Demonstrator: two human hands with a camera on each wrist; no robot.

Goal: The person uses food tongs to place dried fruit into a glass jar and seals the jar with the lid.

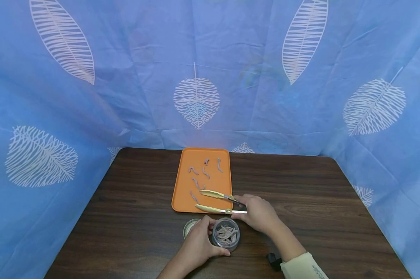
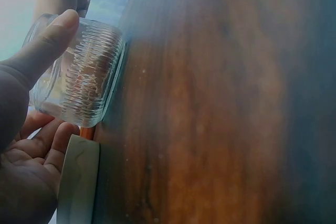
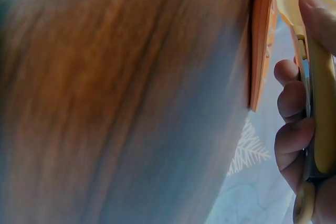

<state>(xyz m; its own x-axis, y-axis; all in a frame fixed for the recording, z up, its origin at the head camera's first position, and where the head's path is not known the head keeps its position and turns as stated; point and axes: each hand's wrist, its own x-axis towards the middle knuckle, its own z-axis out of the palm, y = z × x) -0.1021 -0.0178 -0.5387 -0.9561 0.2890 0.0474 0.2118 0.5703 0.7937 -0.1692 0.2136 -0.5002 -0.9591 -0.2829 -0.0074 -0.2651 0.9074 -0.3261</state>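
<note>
My left hand (image 1: pixel 200 243) holds a ribbed glass jar (image 2: pixel 92 74) on the table, thumb on the near side and fingers round the far side. Inside the jar lie several pale, dried strips (image 1: pixel 226 234) that look like small dried fish. In my right hand (image 1: pixel 260 212) is a pair of tongs (image 1: pixel 213 209) with yellow tips. The tongs stand spread, with nothing between their tips, over the near right part of an orange tray (image 1: pixel 178 193). Several thin greyish strips (image 1: pixel 205 173) are scattered on that tray.
Beside my left hand a round lid (image 1: pixel 190 228) lies on the dark wooden table (image 1: pixel 136 217). A small black object (image 1: pixel 274 262) sits near the right forearm. Blue cloth (image 1: pixel 143 77) with white leaf prints hangs behind and at both sides of the table.
</note>
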